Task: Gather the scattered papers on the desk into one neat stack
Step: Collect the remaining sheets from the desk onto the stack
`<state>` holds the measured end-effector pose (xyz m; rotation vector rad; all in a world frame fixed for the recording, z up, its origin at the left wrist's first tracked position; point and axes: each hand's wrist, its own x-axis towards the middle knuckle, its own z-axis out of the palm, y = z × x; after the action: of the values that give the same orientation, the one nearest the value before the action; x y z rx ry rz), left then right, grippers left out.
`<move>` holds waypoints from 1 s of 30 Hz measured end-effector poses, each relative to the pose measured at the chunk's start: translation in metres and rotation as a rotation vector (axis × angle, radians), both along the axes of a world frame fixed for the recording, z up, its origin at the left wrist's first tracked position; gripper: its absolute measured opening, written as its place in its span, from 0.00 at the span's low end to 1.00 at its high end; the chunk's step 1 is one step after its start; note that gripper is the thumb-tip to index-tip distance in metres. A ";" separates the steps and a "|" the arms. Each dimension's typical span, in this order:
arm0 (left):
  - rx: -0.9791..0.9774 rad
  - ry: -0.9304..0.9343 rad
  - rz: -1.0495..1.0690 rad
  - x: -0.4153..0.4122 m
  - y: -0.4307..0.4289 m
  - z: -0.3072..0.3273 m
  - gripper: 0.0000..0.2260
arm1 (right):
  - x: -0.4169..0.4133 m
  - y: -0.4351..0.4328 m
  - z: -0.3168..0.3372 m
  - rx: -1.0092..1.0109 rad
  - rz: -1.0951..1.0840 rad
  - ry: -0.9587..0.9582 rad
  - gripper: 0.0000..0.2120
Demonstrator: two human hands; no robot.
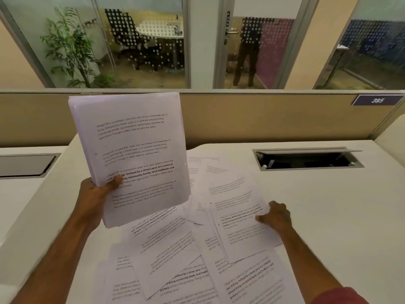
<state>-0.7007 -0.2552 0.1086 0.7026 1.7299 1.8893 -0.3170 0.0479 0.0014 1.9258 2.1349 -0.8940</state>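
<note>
White printed papers [175, 260] are lying scattered across the surface [328, 205]. The left hand [94, 196] is gripping a raised stack [135, 150] by its lower left edge; the right hand [277, 216] is pinching the right edge of one loose sheet [241, 233].

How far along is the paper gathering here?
Partly done. A thick sheaf is already collected, held up off the desk in the left hand. The right hand is pinching the edge of a loose sheet, apparently the next pickup. Many scattered sheets lie overlapping on the desk, and no stack is set down.
</note>
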 end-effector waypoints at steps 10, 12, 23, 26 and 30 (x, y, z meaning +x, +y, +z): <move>0.014 0.021 0.019 0.015 -0.021 0.004 0.13 | -0.014 0.000 -0.001 -0.056 -0.122 0.252 0.36; 0.025 0.023 0.023 0.018 -0.028 0.006 0.12 | -0.011 0.001 0.008 -0.036 -0.151 0.442 0.33; 0.058 0.014 -0.019 0.047 -0.068 0.022 0.11 | 0.059 -0.076 0.052 -0.295 -0.045 0.713 0.17; 0.049 0.018 -0.033 0.056 -0.083 0.021 0.13 | 0.075 -0.110 0.033 -0.244 0.001 0.597 0.17; 0.038 0.023 -0.049 0.062 -0.097 0.021 0.13 | 0.085 -0.129 0.003 -0.038 0.085 0.232 0.21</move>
<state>-0.6386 -0.3519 0.1299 0.7775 1.6793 1.8922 -0.2321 -0.0816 0.0042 1.7758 2.2854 -1.1829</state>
